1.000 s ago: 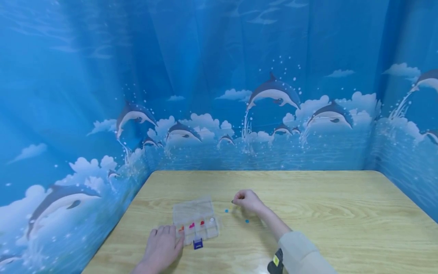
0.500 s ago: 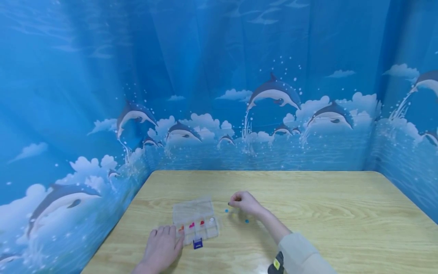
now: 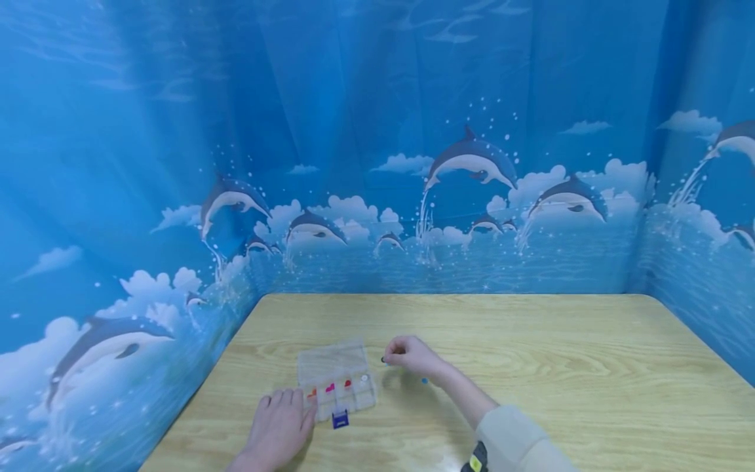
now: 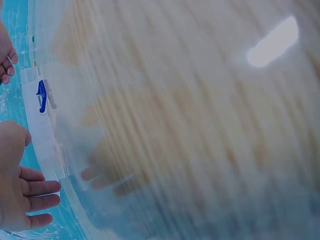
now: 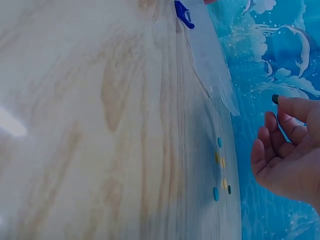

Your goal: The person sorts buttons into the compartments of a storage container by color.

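Observation:
A clear plastic compartment box (image 3: 333,360) lies on the table with its lid laid back and a blue latch (image 3: 340,419) at the front. Small orange, pink, red and white pieces sit in separate compartments of its back row. My left hand (image 3: 277,423) rests at the box's left front corner, fingers extended and thumb over the edge. Between thumb and forefinger, my right hand (image 3: 415,357) pinches a small dark round button (image 5: 275,99), just right of the box and above the table. Its other fingers curl loosely.
Under the right hand lie several small discs: a teal one (image 5: 219,142), a blue one (image 5: 216,194), a dark green one (image 5: 229,189) and some yellow ones (image 5: 223,162). A dolphin-print curtain (image 3: 377,164) hangs behind the wood-grain table (image 3: 560,367).
My right hand has moved left toward the box, carrying the dark button, and now covers much of the blue disc nearest the box. The left hand and box have stayed put.

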`<state>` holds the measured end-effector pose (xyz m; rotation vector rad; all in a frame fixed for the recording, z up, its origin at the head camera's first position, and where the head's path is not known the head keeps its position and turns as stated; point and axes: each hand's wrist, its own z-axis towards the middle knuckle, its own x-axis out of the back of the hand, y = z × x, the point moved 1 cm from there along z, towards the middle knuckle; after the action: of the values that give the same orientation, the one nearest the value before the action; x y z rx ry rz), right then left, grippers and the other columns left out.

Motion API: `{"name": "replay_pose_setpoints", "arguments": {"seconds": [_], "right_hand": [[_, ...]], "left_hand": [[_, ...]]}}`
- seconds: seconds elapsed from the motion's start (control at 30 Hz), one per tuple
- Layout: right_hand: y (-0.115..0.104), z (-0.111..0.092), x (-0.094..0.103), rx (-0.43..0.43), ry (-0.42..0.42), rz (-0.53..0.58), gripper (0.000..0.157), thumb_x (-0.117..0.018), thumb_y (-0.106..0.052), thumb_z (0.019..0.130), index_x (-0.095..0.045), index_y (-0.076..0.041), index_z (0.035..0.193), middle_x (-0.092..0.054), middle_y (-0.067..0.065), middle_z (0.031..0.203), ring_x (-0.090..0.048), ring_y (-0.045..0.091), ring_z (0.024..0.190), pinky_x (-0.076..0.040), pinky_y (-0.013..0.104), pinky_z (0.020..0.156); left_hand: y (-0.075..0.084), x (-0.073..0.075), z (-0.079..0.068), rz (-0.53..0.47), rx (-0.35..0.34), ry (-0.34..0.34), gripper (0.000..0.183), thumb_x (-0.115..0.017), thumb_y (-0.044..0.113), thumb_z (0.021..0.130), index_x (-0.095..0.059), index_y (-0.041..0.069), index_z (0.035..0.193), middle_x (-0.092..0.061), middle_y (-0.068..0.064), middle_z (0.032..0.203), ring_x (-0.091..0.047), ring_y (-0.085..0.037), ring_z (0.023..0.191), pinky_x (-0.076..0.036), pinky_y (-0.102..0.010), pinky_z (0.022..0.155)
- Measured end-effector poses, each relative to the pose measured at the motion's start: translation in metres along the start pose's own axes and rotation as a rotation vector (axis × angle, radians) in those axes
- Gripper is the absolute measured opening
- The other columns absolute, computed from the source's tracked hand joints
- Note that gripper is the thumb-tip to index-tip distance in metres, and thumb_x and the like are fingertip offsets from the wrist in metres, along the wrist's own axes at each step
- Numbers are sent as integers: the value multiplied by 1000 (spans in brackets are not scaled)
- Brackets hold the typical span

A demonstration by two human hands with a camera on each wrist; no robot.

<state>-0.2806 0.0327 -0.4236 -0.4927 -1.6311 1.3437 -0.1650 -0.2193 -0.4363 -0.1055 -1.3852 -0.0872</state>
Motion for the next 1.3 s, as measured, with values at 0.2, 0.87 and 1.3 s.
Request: {"name": "replay_pose_setpoints", "arguments": {"seconds": [0.2,0.87,1.3], "right_hand": [[-5,-1,-9,49,-13,-9,8,-62,-8,85,-61,1,86,-59,0,83,-53,13,80,-45,31,73],[-11,-2,-33,39,-56,-88,4,-67,-6,80,-64,-4,82,-61,-3,77,-53,12,74,-44,28,70],[-9,0,-36,9,-47,-86,4,-66,-8,81,-63,-6,83,-59,-1,78,-53,13,73,-45,28,66]], "left_hand": [[0,0,-1,-8,-3,2,30,-52,34,92,-54,4,91,-53,-9,84,-52,-28,86,-40,-47,78],[0,2,0,-23,-8,12,30,-53,33,91,-54,3,90,-54,-9,84,-52,-27,85,-40,-47,78],[-1,-2,0,-36,-13,22,28,-53,32,91,-52,4,87,-52,-8,81,-51,-27,83,-40,-47,77]]}}
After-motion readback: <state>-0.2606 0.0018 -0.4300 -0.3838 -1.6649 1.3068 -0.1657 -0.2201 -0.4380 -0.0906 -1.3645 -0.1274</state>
